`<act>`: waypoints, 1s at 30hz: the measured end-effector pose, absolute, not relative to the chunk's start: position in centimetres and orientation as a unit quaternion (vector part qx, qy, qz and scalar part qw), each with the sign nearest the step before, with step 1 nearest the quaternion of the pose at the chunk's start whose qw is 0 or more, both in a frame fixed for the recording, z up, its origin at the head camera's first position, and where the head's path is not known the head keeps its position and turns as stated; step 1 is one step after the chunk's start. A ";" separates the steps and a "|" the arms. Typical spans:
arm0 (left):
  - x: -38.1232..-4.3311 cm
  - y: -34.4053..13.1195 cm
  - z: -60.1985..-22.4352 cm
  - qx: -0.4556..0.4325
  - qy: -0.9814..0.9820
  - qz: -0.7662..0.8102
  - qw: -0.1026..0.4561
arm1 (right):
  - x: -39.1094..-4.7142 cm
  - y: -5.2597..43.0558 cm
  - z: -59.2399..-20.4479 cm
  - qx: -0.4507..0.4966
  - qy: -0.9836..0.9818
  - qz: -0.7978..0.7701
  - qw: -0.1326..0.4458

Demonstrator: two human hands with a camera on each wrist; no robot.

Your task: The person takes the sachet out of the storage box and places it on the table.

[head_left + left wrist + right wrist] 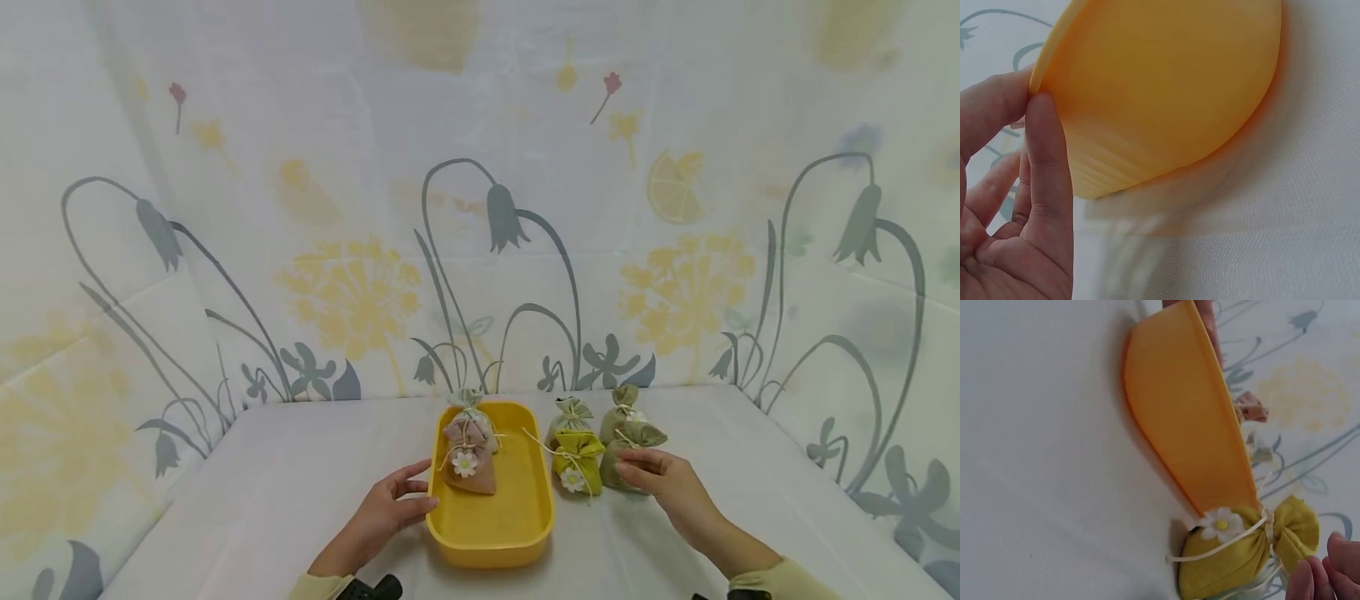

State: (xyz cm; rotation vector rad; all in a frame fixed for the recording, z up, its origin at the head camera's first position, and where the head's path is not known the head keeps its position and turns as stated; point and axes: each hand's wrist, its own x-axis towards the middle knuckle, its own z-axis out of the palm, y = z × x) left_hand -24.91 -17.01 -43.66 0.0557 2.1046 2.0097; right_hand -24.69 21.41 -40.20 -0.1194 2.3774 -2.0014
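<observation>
My left hand (390, 512) pinches the left rim of a yellow tray (491, 533) between thumb and fingers; the left wrist view shows the thumb (1047, 156) against its wall. Inside the tray, a pink drawstring pouch (472, 475) with a white flower leans before a pale green pouch (467, 398). My right hand (675, 487) is at the front of an olive pouch (617, 467), fingers fairly straight and fingertips close together. No cloth shows between them. Left of that hand stands a yellow-green pouch (1222, 569) with a white daisy.
Behind the yellow-green pouch stands another pale green pouch (567, 414). A second olive pouch (618, 408) with a white flower is at the back right. White cloth covers the table (300, 467), and a flower-printed curtain (480, 208) hangs behind and along both sides.
</observation>
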 end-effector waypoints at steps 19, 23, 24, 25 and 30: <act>-24.9 -17.1 -43.7 0.018 0.719 0.685 0.115 | -26.5 16.5 -39.0 -0.053 0.756 -0.652 0.010; -24.9 -17.0 -43.7 0.017 0.720 0.684 0.115 | -27.1 16.0 -38.8 -0.058 0.762 -0.645 0.010; -24.9 -17.0 -43.6 0.016 0.720 0.684 0.115 | -27.2 15.9 -38.7 -0.064 0.762 -0.645 0.010; -24.8 -17.0 -43.6 0.016 0.720 0.684 0.116 | -27.3 15.8 -38.7 -0.070 0.761 -0.644 0.011; -24.8 -16.9 -43.6 0.013 0.722 0.682 0.115 | -27.9 15.1 -38.5 -0.087 0.751 -0.654 0.022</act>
